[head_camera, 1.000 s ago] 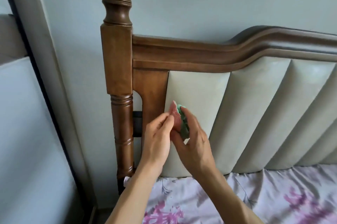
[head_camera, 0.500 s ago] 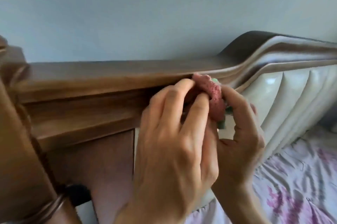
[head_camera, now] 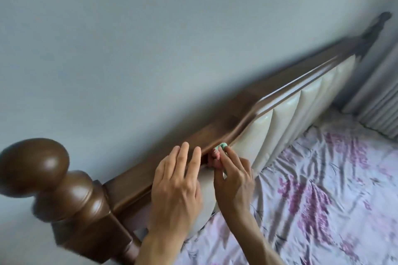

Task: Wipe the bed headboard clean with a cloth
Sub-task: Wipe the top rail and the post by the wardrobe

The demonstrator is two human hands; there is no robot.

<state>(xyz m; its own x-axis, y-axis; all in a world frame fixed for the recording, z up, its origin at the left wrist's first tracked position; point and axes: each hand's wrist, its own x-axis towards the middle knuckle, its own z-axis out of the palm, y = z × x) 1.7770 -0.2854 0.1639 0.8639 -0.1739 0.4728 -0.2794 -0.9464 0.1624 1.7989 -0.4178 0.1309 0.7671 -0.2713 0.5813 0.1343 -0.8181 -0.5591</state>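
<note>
The brown wooden headboard rail (head_camera: 254, 103) runs diagonally from the round bedpost (head_camera: 43, 170) at lower left up to the right, with cream padded panels (head_camera: 286, 122) below it. A small pink and green cloth (head_camera: 217, 154) is bunched up against the underside of the rail. My right hand (head_camera: 234, 176) pinches the cloth with curled fingers. My left hand (head_camera: 176, 185) lies beside it, its straight fingers resting on the front edge of the rail just left of the cloth.
A floral purple and white bedsheet (head_camera: 323, 189) covers the mattress at lower right. The pale blue wall (head_camera: 150, 38) stands directly behind the headboard. A grey pleated curtain (head_camera: 379, 101) hangs at the far right.
The view has swung higher and to the left, showing the rail from above. My left hand has let go of the cloth and its fingers now lie straight on the rail; my right hand still holds the cloth.
</note>
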